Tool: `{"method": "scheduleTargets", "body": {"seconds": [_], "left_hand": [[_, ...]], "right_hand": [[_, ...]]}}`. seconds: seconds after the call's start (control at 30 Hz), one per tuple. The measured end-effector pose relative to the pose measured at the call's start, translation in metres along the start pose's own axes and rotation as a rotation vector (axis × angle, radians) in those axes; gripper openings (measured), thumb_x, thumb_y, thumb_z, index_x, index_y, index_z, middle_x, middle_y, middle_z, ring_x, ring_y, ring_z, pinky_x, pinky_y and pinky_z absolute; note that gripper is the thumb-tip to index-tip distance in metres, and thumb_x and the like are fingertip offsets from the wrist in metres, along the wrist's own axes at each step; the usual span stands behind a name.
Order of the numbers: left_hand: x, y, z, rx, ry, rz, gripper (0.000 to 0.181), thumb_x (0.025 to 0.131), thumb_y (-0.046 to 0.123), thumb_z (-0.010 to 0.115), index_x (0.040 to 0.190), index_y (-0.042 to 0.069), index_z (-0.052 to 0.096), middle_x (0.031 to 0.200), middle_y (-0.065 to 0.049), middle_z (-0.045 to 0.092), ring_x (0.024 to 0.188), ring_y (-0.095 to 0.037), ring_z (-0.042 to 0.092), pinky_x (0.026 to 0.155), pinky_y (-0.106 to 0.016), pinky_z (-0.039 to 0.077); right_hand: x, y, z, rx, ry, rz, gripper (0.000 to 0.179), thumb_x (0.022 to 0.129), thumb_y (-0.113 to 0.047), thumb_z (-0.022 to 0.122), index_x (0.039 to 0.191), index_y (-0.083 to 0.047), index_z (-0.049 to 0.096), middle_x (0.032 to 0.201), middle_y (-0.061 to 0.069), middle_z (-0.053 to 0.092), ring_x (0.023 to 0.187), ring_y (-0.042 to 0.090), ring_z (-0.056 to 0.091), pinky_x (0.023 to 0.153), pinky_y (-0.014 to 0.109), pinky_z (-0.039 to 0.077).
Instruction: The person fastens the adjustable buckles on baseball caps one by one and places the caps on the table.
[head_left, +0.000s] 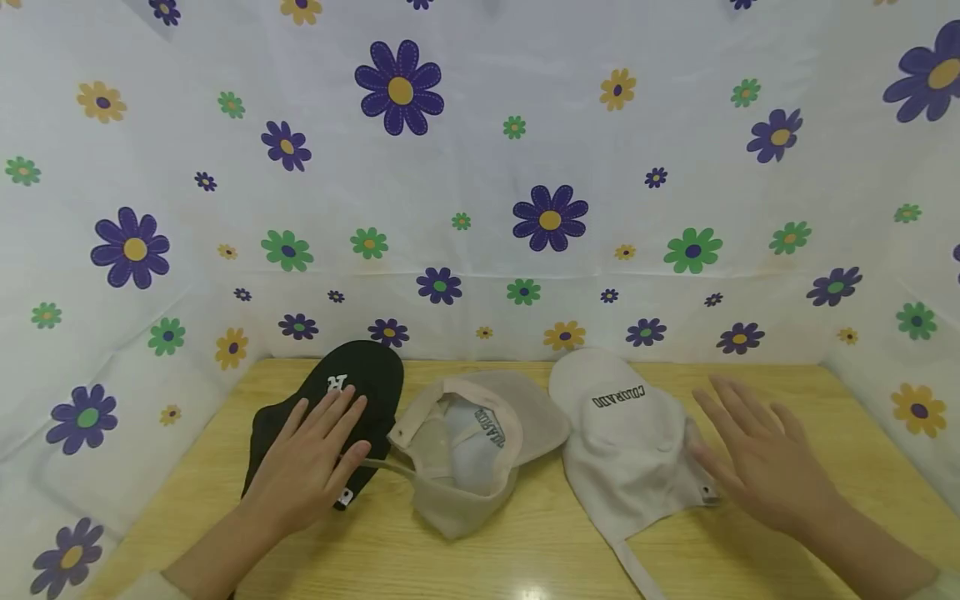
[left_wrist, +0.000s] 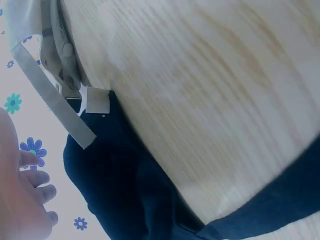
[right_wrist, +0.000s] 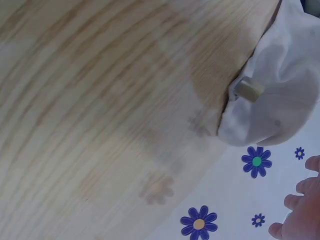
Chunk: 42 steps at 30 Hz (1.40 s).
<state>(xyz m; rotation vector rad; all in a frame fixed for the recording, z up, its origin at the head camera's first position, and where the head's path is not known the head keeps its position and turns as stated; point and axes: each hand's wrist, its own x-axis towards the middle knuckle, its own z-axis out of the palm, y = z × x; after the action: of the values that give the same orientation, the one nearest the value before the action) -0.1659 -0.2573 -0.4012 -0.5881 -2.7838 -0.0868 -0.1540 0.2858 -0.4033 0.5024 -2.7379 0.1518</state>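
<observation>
Three caps lie in a row on the wooden table. My left hand [head_left: 311, 458] is over the black cap [head_left: 371, 375] at the left, fingers straight and spread, hiding part of its white letter. In the middle a beige cap [head_left: 465, 508] shows its inside, its strap [left_wrist: 52, 100] reaching across the black cap in the left wrist view. To the right lies a white cap [head_left: 630, 425] marked COLORADO, brim away from me, its strap [head_left: 633, 567] trailing toward the front. My right hand [head_left: 772, 467] hovers at that cap's right side with extended fingers, holding nothing.
Behind the wood-grain table [head_left: 540, 542] hangs a white cloth [head_left: 465, 158] printed with purple, green and yellow flowers. It also encloses the left and right sides, meeting the table's back edge just beyond the cap brims.
</observation>
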Motion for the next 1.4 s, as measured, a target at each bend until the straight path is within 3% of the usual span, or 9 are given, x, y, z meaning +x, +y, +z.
{"method": "scheduleTargets", "body": {"seconds": [0.07, 0.27, 0.57, 0.77, 0.93, 1.13, 1.4], "left_hand": [[0.000, 0.001, -0.001, 0.006, -0.001, 0.003, 0.060, 0.105, 0.044, 0.040, 0.154, 0.008, 0.037, 0.161, -0.014, 0.031, 0.148, -0.037, 0.030, 0.122, -0.054, 0.013], [0.005, 0.008, 0.000, 0.023, -0.005, 0.029, 0.062, 0.105, 0.046, 0.039, 0.155, 0.010, 0.035, 0.162, -0.012, 0.029, 0.150, -0.033, 0.027, 0.125, -0.046, 0.002], [0.017, 0.030, -0.002, 0.022, 0.015, 0.101, 0.063, 0.103, 0.049, 0.041, 0.154, 0.012, 0.038, 0.162, -0.008, 0.032, 0.151, -0.029, 0.027, 0.123, -0.050, 0.012], [0.022, 0.048, -0.009, 0.024, -0.010, 0.128, 0.067, 0.102, 0.054, 0.038, 0.156, 0.013, 0.035, 0.162, -0.007, 0.030, 0.153, -0.026, 0.023, 0.125, -0.047, 0.005], [0.025, 0.060, -0.015, 0.024, -0.026, 0.149, 0.068, 0.102, 0.055, 0.037, 0.158, 0.016, 0.029, 0.164, -0.004, 0.025, 0.154, -0.023, 0.020, 0.124, -0.051, 0.010], [0.027, 0.073, -0.017, 0.014, -0.030, 0.180, 0.068, 0.102, 0.055, 0.038, 0.156, 0.014, 0.033, 0.163, -0.004, 0.027, 0.153, -0.022, 0.021, 0.123, -0.052, 0.011], [0.028, 0.088, -0.015, 0.011, -0.001, 0.239, 0.065, 0.102, 0.055, 0.037, 0.154, 0.015, 0.039, 0.164, -0.004, 0.028, 0.154, -0.023, 0.016, 0.124, -0.052, 0.004]], "right_hand": [[0.003, -0.005, -0.002, 0.003, 0.001, -0.012, 0.066, 0.100, -0.046, 0.050, 0.154, -0.010, 0.035, 0.165, 0.012, 0.021, 0.153, 0.032, 0.016, 0.109, 0.069, 0.019], [0.008, -0.019, -0.006, 0.023, 0.000, -0.047, 0.066, 0.101, -0.045, 0.049, 0.155, -0.012, 0.033, 0.167, 0.009, 0.018, 0.152, 0.033, 0.018, 0.111, 0.068, 0.017], [0.016, -0.041, -0.009, 0.053, 0.000, -0.096, 0.066, 0.100, -0.046, 0.051, 0.156, -0.016, 0.033, 0.165, 0.010, 0.024, 0.153, 0.028, 0.017, 0.112, 0.063, 0.019], [0.026, -0.061, -0.011, 0.063, -0.030, -0.132, 0.065, 0.101, -0.048, 0.048, 0.156, -0.016, 0.034, 0.167, 0.005, 0.018, 0.152, 0.030, 0.019, 0.112, 0.063, 0.019], [0.035, -0.076, -0.010, 0.049, -0.053, -0.145, 0.065, 0.101, -0.050, 0.046, 0.156, -0.018, 0.033, 0.167, 0.004, 0.017, 0.152, 0.031, 0.020, 0.114, 0.062, 0.017], [0.041, -0.092, -0.005, 0.044, -0.077, -0.151, 0.067, 0.100, -0.053, 0.046, 0.157, -0.020, 0.031, 0.167, 0.004, 0.018, 0.152, 0.030, 0.022, 0.118, 0.061, 0.014], [0.045, -0.111, 0.003, 0.063, -0.102, -0.167, 0.068, 0.100, -0.053, 0.047, 0.157, -0.020, 0.031, 0.167, 0.004, 0.017, 0.153, 0.031, 0.020, 0.117, 0.062, 0.016]]}}
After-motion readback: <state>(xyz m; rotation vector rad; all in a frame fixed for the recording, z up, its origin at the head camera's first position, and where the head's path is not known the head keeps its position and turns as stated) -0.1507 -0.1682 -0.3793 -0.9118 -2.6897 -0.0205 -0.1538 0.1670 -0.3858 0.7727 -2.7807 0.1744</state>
